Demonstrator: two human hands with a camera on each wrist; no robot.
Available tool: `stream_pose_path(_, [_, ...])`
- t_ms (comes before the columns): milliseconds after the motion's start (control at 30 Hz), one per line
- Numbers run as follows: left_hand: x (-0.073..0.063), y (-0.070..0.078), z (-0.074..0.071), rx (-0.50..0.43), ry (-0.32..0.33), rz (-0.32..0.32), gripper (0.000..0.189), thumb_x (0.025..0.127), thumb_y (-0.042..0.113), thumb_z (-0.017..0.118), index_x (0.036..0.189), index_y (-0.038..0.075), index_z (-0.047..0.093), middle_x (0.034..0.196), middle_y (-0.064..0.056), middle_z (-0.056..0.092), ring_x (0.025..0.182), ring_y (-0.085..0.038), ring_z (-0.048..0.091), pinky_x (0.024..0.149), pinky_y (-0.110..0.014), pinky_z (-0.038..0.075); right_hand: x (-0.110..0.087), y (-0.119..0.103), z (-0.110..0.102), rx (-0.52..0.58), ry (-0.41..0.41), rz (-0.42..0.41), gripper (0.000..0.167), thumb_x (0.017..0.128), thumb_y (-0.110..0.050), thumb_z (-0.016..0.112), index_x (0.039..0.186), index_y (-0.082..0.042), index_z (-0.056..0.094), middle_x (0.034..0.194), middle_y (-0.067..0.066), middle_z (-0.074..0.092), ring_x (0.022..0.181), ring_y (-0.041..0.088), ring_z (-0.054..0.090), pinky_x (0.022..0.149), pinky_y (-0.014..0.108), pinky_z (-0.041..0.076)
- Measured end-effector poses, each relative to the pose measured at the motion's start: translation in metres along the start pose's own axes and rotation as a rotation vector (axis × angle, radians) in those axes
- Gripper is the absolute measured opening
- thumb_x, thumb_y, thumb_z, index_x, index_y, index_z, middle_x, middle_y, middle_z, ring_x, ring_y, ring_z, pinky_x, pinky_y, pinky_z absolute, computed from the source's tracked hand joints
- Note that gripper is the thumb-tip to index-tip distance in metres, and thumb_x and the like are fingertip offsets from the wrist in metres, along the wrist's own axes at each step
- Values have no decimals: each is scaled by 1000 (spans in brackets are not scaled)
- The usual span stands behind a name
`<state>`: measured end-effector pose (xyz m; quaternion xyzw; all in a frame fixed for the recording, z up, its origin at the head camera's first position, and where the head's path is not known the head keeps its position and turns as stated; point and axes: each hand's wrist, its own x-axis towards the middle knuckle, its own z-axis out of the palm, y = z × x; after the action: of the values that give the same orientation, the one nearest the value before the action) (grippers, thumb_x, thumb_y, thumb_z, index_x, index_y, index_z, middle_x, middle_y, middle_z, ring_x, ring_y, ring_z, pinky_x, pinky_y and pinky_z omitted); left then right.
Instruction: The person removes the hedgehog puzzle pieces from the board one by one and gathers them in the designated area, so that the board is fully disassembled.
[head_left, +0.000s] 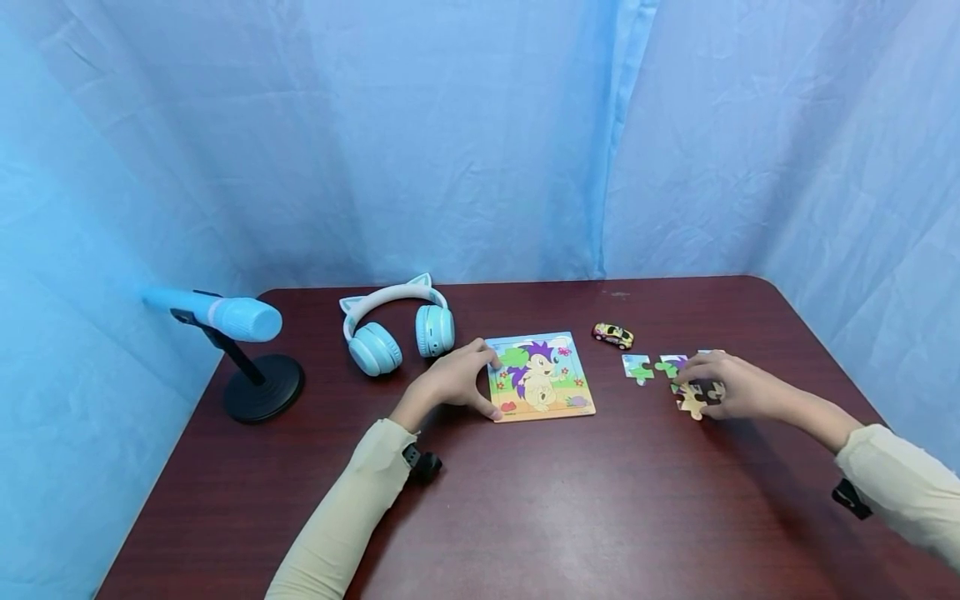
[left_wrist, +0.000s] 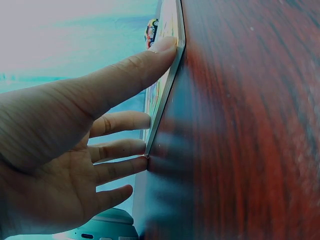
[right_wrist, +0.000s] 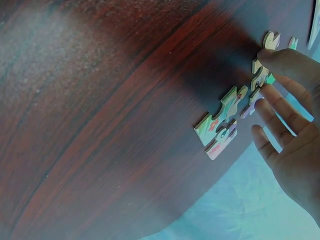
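The cream-sleeved left arm point(head_left: 345, 512) reaches up from the bottom of the head frame to a bare left grip point(head_left: 454, 377) near centre, thumb and fingers spread. The cream-sleeved right arm point(head_left: 900, 483) enters lower right; its bare right grip point(head_left: 742, 385) has gently bent fingers.

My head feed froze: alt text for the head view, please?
A person's left hand touches the left edge of a hedgehog picture board; the right hand is over loose puzzle pieces on the right of a dark table. A toy car lies near the pieces; cat-ear headphones and a microphone on a stand are at left.
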<state>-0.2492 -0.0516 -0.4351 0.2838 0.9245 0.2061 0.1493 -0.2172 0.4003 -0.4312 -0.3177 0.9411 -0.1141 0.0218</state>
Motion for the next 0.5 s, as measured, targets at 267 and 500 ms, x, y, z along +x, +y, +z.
stream_pose_path(267, [0, 0, 0, 5, 3, 4, 73, 75, 44, 91, 131, 10, 61, 129, -9, 53, 108, -22, 56, 95, -40, 52, 1, -2, -4, -6, -3, -3, 44, 71, 1, 85, 112, -11, 77, 116, 10, 67, 108, 34, 60, 77, 44, 53])
stream_pose_path(500, [1, -1, 2, 13, 2, 8, 73, 74, 45, 91, 130, 9, 61, 128, -9, 53, 108, -21, 55, 94, -38, 52, 8, -4, -3, 4, 39, -52, 45, 72, 0, 86, 114, -12, 77, 117, 7, 68, 98, 23, 59, 68, 29, 44])
